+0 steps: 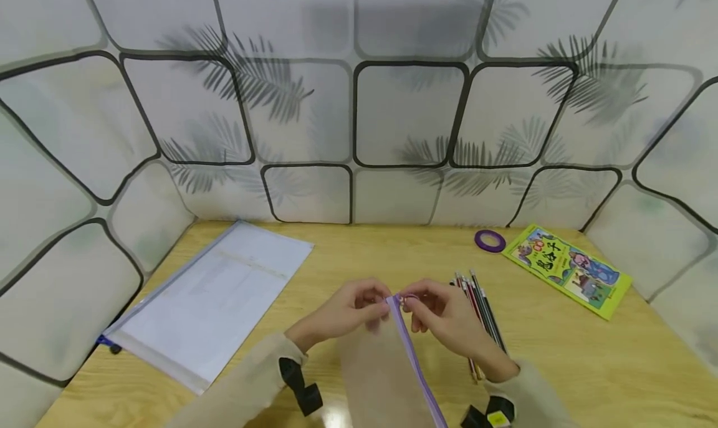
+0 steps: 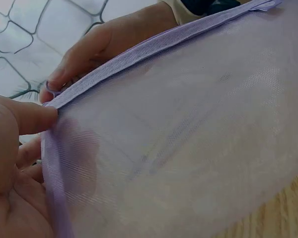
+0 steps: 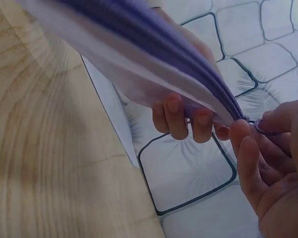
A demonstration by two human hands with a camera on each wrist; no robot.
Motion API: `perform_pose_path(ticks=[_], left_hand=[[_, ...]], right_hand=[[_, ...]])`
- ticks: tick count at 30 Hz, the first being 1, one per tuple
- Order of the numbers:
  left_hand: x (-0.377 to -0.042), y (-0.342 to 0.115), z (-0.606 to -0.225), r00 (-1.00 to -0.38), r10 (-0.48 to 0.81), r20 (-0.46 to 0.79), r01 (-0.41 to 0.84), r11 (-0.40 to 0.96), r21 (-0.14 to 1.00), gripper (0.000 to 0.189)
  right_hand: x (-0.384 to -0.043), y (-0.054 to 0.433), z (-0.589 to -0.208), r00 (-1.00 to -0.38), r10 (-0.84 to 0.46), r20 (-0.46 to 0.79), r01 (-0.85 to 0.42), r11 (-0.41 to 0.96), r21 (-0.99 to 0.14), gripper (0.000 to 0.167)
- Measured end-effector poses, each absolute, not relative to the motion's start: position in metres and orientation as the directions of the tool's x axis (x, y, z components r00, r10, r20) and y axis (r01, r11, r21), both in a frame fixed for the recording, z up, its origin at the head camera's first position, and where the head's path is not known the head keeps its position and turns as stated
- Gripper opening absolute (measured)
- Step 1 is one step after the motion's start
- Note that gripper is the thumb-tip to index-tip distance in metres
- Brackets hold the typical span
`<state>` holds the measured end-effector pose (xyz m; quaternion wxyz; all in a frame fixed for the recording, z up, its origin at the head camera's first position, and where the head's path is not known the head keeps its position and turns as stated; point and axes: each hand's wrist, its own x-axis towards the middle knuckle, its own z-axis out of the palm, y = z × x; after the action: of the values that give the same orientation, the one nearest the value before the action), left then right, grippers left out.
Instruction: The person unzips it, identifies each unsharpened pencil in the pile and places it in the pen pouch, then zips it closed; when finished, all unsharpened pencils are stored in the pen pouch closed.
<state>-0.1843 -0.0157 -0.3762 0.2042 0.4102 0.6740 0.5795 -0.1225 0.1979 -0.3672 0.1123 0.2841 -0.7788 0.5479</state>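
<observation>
A see-through mesh zipper pouch (image 1: 373, 378) with purple trim hangs upright between both hands above the table. My left hand (image 1: 354, 308) pinches its far top corner between thumb and fingers. At the same end of the purple zipper (image 1: 414, 359), my right hand (image 1: 447, 319) pinches the zipper pull, a small ring (image 3: 264, 130). In the left wrist view the mesh (image 2: 188, 134) fills most of the picture, and the pencils show faintly through it. The right wrist view shows the zipper edge (image 3: 159, 52) running toward the fingertips.
Several pencils (image 1: 487, 309) lie in a bunch beside and partly behind my right hand. Farther right are a purple tape roll (image 1: 490, 242) and a green-yellow picture book (image 1: 569, 271). A white document folder (image 1: 219, 297) lies at left. A patterned curtain (image 1: 404, 116) borders the table.
</observation>
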Motion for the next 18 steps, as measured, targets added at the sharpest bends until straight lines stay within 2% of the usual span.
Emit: perform_pose_path(ticks=[4, 9, 18], left_hand=[[-0.1825, -0.0159, -0.3812, -0.599, 0.776, 0.197, 0.319, 0.006, 0.948, 0.019], [-0.1815, -0.0125, -0.3831, -0.608, 0.765, 0.213, 0.331, 0.001, 0.943, 0.021], [-0.1801, -0.0172, -0.3814, -0.677, 0.713, 0.182, 0.248, -0.012, 0.969, 0.023]], right_hand=[[-0.1240, 0.1963, -0.3722, -0.790, -0.367, 0.491, -0.582, 0.197, -0.789, 0.017], [-0.1234, 0.1959, -0.3758, -0.767, -0.363, 0.529, -0.616, 0.185, -0.766, 0.018], [-0.1241, 0.1905, -0.3784, -0.731, -0.402, 0.552, -0.673, 0.291, -0.680, 0.018]])
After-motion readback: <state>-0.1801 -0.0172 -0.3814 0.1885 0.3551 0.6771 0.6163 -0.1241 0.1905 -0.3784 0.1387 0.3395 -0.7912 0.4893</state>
